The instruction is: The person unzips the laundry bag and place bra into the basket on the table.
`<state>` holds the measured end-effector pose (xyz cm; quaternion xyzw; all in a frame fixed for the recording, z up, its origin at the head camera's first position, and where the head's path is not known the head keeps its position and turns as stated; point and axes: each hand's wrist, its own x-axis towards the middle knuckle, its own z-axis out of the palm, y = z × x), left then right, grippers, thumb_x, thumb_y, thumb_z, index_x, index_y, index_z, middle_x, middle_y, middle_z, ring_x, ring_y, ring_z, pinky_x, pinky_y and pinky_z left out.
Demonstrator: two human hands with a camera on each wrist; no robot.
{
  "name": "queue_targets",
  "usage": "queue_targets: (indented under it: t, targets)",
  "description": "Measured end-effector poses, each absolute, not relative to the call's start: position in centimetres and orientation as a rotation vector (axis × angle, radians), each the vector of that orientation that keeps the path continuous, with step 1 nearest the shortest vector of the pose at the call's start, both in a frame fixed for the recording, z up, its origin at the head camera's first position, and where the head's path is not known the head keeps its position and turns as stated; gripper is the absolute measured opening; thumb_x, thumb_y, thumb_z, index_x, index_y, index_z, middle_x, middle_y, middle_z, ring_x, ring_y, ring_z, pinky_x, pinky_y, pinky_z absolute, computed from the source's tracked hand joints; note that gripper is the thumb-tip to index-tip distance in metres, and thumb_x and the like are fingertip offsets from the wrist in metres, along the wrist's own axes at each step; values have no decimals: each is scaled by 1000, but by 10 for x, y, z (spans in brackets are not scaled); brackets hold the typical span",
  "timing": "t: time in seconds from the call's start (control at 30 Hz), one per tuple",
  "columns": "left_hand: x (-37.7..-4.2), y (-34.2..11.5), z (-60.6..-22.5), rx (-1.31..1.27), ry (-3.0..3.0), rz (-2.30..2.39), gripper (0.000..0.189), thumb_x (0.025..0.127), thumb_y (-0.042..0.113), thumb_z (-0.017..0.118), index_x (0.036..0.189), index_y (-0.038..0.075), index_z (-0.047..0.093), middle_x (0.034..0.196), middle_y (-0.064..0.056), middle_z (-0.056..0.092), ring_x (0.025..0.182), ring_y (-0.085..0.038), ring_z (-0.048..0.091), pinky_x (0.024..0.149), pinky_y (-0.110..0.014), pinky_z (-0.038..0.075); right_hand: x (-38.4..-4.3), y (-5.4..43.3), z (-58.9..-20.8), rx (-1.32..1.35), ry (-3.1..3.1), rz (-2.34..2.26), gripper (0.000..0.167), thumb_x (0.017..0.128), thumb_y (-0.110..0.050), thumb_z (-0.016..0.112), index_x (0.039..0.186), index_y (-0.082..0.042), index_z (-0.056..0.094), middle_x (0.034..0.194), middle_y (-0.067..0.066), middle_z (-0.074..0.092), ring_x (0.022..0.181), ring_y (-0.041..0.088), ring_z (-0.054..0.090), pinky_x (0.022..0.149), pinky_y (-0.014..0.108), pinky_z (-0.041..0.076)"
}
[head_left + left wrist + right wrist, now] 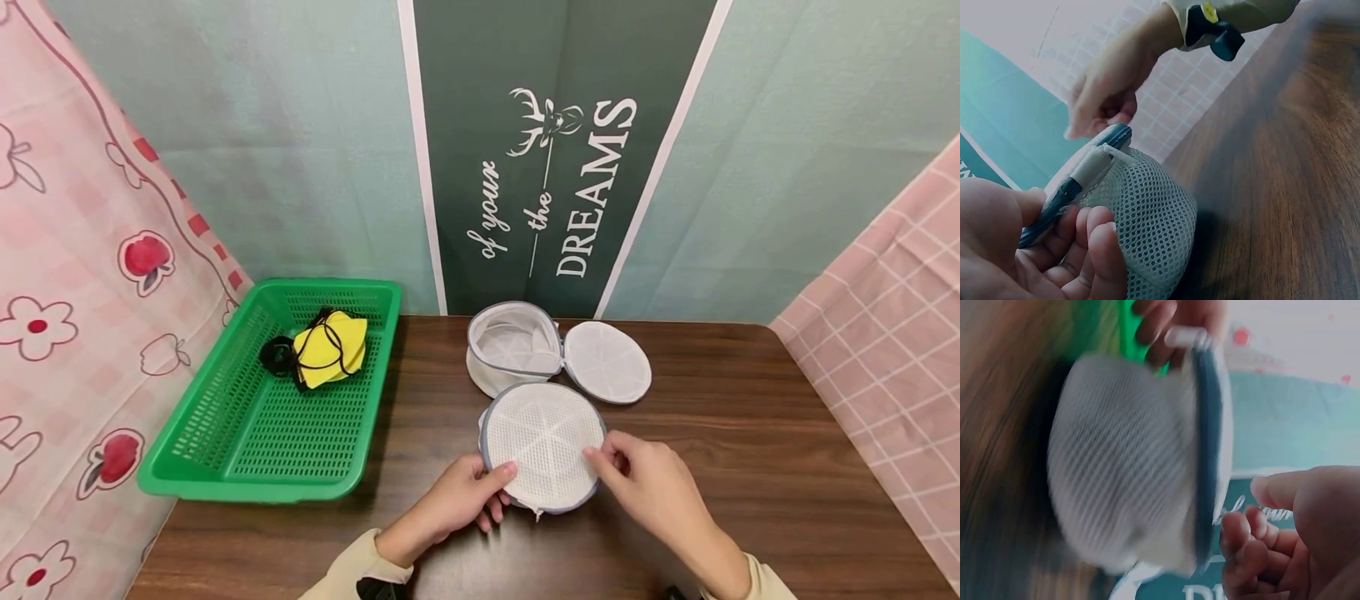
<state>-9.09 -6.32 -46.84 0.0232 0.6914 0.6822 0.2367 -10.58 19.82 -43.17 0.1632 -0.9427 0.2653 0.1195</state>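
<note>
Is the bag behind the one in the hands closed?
No, the rear mesh bag stands open behind the held mesh bag, its round lid swung out to the right.

Head view evenly lit, fairly crisp; left wrist dimmer, hazy; right wrist motion-blurred, mesh bag (1122, 456) smeared, table (997, 431) streaky

In the head view, the round lid (545, 446) hides most of the mesh bag (1122, 462) under it and part of the open bag (495, 375) behind! Both sleeves (363, 571) run off the bottom edge. Over to the right wrist: mesh bag blurred, left hand (1159, 325) and green basket (1127, 331) cut by the top edge.
</note>
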Motion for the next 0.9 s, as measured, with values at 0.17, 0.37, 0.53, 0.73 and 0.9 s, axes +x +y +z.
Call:
queue_targets:
  t: [0.17, 0.37, 0.53, 0.73, 0.9]
  targets:
    - [-92, -63, -469, 85, 1938, 1865, 38, 104, 31, 60, 84, -1, 64, 68, -6, 61, 53, -12, 56, 42, -19, 45, -88, 183, -425, 719, -2710, 741, 48, 85, -27, 82, 62, -37, 42, 58, -29, 25, 49, -11, 26, 44, 13, 22]
    - [-93, -62, -471, 118, 1976, 1855, 38, 103, 31, 60, 84, -1, 64, 67, -4, 61, 53, -13, 56, 43, -21, 45, -72, 171, -421, 860, -2878, 740, 42, 92, -39, 74, 61, -36, 46, 55, -29, 27, 49, -9, 29, 44, 14, 26]
    - [-94, -61, -472, 106, 1976, 1862, 38, 104, 32, 60, 84, -1, 64, 67, -5, 61, 53, -12, 56, 43, -20, 44, -68, 167, -422, 943, -3040, 792, 41, 97, -46, 66, 62, -33, 51, 54, -25, 31, 48, -5, 31, 43, 18, 30]
    - [-93, -59, -471, 111, 1981, 1870, 39, 104, 32, 60, 83, -1, 64, 67, -5, 62, 52, -12, 55, 43, -21, 44, -63, 162, -428, 922, -3064, 734, 39, 97, -48, 65, 64, -30, 54, 55, -23, 36, 49, -3, 34, 44, 20, 32]
    - [-93, -58, -468, 114, 1986, 1865, 41, 104, 32, 59, 82, -2, 64, 65, -3, 60, 53, -14, 55, 42, -20, 44, -59, 157, -429, 801, -3064, 612, 42, 96, -51, 65, 63, -28, 52, 54, -21, 38, 49, -1, 36, 43, 24, 32]
